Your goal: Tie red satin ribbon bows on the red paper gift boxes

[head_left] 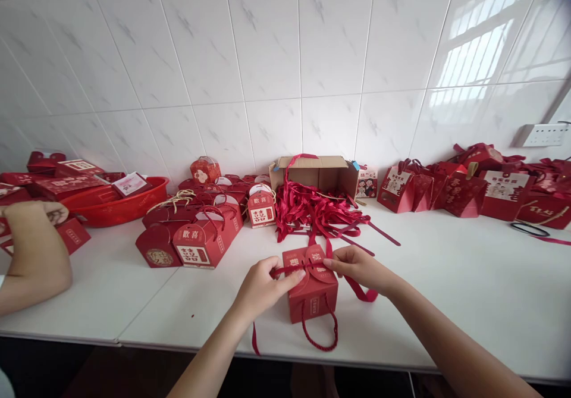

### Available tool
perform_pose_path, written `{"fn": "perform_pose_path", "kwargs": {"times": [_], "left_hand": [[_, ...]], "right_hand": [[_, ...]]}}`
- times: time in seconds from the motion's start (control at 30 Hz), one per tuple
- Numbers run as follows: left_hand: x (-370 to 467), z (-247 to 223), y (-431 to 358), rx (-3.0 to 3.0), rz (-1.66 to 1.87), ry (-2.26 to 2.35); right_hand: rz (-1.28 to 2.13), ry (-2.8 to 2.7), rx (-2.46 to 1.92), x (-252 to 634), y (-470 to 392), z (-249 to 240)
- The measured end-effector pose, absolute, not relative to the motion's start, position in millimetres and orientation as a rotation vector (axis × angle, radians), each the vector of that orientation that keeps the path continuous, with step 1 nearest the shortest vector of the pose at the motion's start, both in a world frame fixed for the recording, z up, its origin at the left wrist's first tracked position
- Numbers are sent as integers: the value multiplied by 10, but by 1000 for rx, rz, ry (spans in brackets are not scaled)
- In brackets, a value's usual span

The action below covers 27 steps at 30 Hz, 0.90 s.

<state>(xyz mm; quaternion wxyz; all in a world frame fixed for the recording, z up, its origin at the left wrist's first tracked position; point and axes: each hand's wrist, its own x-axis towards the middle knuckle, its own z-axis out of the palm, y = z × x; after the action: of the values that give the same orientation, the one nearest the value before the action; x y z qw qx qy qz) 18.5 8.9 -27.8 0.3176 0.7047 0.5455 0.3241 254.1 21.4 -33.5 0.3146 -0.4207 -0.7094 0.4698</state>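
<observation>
A red gift box (307, 300) with cream lettering stands near the front edge of the white table, its rounded top flaps folded together. A red ribbon (366, 294) runs across the top of the box. My left hand (266, 284) pinches the ribbon at the left side of the top, its thumb on the flap. On the right side my right hand (362, 265) pinches the same ribbon between thumb and fingers, and a loose length hangs below it. A twisted red cord handle (322, 347) droops from the box front toward the table edge.
Behind the box, red ribbons (307, 207) spill from an open cardboard box (285, 175). Finished-looking red boxes (196, 244) stand left, red bags (464, 194) right. A red basin (120, 210) is at the far left, near another person's arm (40, 261).
</observation>
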Motion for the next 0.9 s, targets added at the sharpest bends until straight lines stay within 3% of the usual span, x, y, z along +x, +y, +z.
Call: {"fn": "perform_pose_path", "kwargs": {"times": [0.2,0.33,0.4,0.5,0.6,0.9], "left_hand": [[101,-320,109,1950,876,1530],[-9,-334,-60,1930,1288,1673],[-54,-337,-211,1840,1261,1718],[-46,-337,-396,1719,846,1581],[33,-339,-404,1684,700,1558],[118,-178,75,1227,1487,1204]], "right_hand": [[951,-1908,-1230,2596,239,-391],[666,-1651,-1390,2707,98,-422],[828,-1597,-1429,2757,-16,-432],[1252,-1644,-1414,2753,-143,-468],[1385,-1534,-1429,2670,-139,-536],[1352,-879,-824,2517,148,-390]]}}
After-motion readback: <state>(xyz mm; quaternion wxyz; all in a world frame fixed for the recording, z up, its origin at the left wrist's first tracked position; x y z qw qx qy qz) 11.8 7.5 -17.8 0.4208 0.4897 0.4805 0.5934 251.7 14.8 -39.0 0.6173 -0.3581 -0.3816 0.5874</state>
